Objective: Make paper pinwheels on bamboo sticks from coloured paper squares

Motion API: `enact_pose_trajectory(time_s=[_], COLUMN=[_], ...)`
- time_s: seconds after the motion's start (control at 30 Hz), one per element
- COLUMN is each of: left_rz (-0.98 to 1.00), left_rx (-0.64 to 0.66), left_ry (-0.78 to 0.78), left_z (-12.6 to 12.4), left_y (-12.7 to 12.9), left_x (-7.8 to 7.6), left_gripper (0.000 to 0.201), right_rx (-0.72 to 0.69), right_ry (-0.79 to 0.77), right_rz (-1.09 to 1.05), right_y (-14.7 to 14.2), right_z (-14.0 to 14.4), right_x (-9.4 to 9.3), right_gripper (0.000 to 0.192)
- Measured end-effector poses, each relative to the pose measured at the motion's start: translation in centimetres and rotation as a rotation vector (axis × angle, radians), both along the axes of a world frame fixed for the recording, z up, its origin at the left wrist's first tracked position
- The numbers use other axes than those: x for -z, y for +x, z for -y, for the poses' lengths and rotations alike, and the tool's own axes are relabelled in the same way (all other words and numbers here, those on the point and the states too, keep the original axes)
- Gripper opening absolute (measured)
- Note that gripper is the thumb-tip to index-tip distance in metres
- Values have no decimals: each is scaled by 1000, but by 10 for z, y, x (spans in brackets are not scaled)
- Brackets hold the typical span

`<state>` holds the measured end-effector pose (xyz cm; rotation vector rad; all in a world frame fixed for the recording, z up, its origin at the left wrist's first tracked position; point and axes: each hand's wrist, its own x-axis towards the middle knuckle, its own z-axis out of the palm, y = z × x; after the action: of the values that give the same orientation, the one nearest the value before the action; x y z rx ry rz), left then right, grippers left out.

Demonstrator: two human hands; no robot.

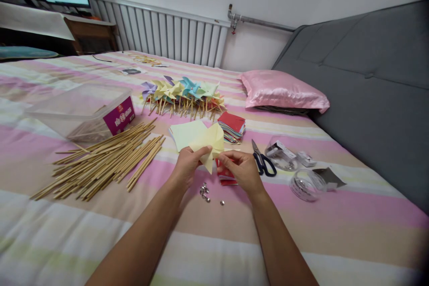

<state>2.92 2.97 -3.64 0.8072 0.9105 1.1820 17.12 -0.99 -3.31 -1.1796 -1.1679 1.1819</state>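
Observation:
Both hands hold a pale yellow paper pinwheel piece (214, 137), cut and partly folded, above the bed. My left hand (188, 164) pinches its left side between thumb and fingers. At its lower right edge, my right hand (241, 169) has thumb and forefinger closed on the paper. Behind it lies a stack of pale green paper (184, 132), with a stack of red and coloured squares (232, 126) to the right. More red paper (228, 179) is partly hidden under my right hand. Several small silver studs (204, 190) lie nearer me.
Wooden sticks (110, 161) spread at left before a clear plastic box (83, 111). Finished pinwheels (182, 91) lie behind the paper. Scissors (263, 161) and round clear containers (306, 185) sit at right, a pink pillow (281, 89) beyond.

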Motion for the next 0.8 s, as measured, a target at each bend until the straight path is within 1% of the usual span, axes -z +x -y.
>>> enact_pose_trajectory(time_s=[0.1,0.3,0.67,0.8], left_rz=[-24,-63,-76,-81], left_rx=[10,22,35,24], left_ry=[41,101,147,156], left_z=[0,2,4,6], left_y=[0,2,4,6], left_x=[1,1,-1,-3], left_gripper=[26,29,27,25], right_rx=[34,125,178,203], right_ry=[-15,14,54,80], right_rz=[-3,22,41,56], right_y=[-2,-5,-6,-8], right_z=[0,-4,-6,-5], right_x=[0,8,14,12], right_gripper=[28,30,31,32])
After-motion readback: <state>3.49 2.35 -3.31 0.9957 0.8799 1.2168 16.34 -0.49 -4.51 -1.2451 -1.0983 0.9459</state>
